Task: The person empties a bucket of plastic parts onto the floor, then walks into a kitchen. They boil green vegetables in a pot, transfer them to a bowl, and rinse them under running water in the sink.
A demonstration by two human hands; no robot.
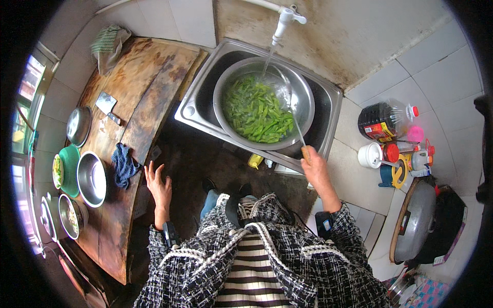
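Note:
In the sink [189,110] rests a large steel basin [307,115] of water and cut green vegetable pieces [257,110]. Water runs into it from a white tap [283,23]. My right hand [317,172] is closed around the wooden grip of a long-handled metal scoop [297,126]. The scoop's shaft crosses the basin's near right rim; its head lies at the basin's far side, too blurred by water to tell its exact shape. My left hand [158,186] is open and empty, fingers apart, beside the wooden board's edge near a dark blue cloth [124,165].
Left, the wooden board [149,77] carries a cleaver [107,104], steel bowls [92,179], a green basket [70,169] and a towel [110,46]. Right stand a large dark bottle [382,120], several jars, a yellow-handled jug [398,174] and a wok lid [413,220].

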